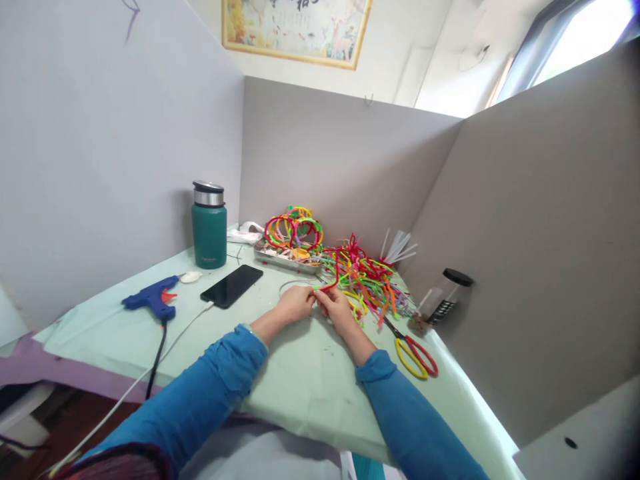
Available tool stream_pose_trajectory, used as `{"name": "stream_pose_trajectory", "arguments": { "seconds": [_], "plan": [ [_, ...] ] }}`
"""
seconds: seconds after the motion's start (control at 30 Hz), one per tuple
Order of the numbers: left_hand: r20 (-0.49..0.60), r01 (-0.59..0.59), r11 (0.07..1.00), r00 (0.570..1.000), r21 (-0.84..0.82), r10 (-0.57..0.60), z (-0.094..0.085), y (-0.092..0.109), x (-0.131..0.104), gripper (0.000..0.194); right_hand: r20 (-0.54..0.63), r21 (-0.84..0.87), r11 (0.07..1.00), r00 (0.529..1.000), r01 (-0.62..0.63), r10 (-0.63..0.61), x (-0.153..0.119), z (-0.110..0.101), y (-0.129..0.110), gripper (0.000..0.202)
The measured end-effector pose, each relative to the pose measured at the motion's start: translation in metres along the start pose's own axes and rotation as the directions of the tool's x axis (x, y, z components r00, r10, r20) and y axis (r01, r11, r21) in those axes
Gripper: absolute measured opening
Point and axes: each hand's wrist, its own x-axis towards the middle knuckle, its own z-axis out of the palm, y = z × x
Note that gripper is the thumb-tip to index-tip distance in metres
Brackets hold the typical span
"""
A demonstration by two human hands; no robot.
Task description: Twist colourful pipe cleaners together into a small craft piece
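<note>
Near the middle of the table, my left hand [296, 304] is pinched on the left end of a fuzzy craft stem, which looks green there. My right hand [336, 308] is closed on the same piece just beside it, and the two hands almost touch. From between the fingers the red part of the stem [337, 272] bends upward. Behind my right hand lies a tangled pile of coloured fuzzy stems [363, 270]. Scissors with one yellow and one red handle [417, 357] rest to the right of my right hand.
A metal tray [287, 261] holds rings of coloured stems [295, 230]. To the left are a green bottle [209, 233], a black phone [232, 286] with a white cable and a blue glue gun [153, 298]. A clear jar [443, 300] and white sticks [399, 248] stand right. Partitions surround the table [310, 373].
</note>
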Motion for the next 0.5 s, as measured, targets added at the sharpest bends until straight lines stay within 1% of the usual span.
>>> {"name": "stream_pose_trajectory", "arguments": {
  "seconds": [0.23,0.5],
  "plan": [
    [0.009,0.022,1.000,1.000,-0.010,-0.022,0.0005,0.0001,0.0010,0.030,-0.050,0.061,0.998,0.998,-0.032,0.036,0.0000,0.0003,-0.0033,0.028],
    [-0.017,0.033,0.996,0.999,-0.078,-0.035,0.0001,-0.0014,0.0042,0.028,-0.029,0.115,0.992,0.998,-0.048,0.052,-0.0007,0.0000,-0.0077,0.027]
  ]
}}
